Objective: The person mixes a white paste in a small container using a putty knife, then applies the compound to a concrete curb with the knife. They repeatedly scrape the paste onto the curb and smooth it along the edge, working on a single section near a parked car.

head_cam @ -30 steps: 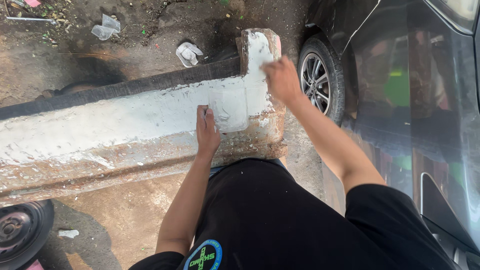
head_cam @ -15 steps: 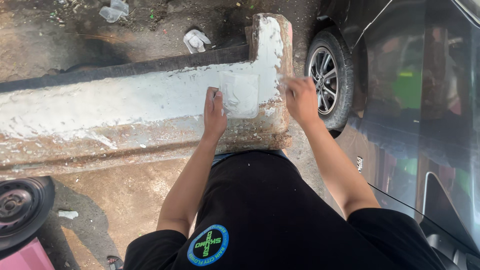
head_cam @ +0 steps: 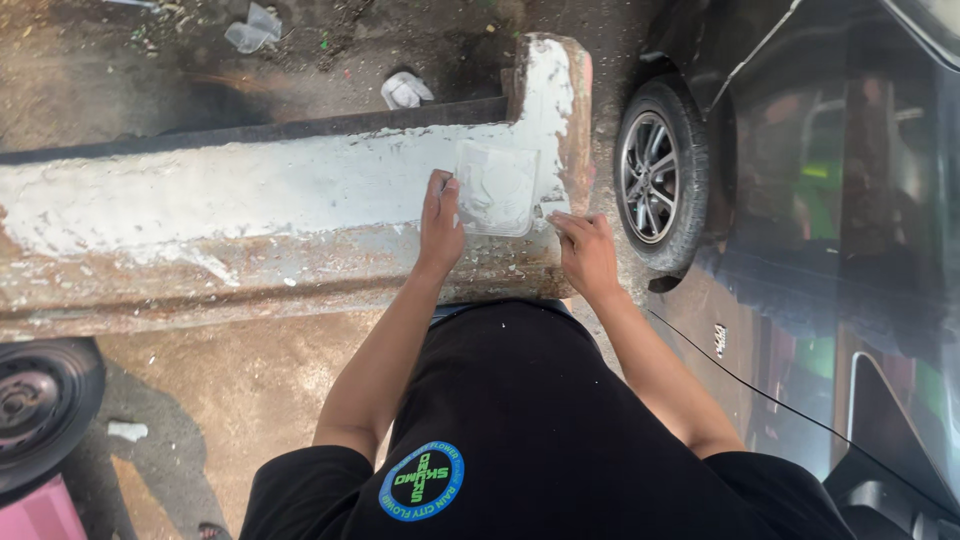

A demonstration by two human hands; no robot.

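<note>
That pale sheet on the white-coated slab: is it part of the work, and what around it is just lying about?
In hand:
left hand and right hand at the pale sheet's edges
white-coated slab

Lying about:
crumpled litter
plastic scrap
dark car
spare tyre

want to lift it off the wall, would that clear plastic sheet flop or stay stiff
The sheet looks thin and see-through, so probably floppy and light. It lies flat on the white-smeared ledge, so it may cling or feel slippery. The left hand and right hand touch its edges.

Black short-sleeved shirt (head_cam: pixel 520 400) with a round blue-and-green chest emblem (head_cam: pixel 421 481); bare forearms.
</note>
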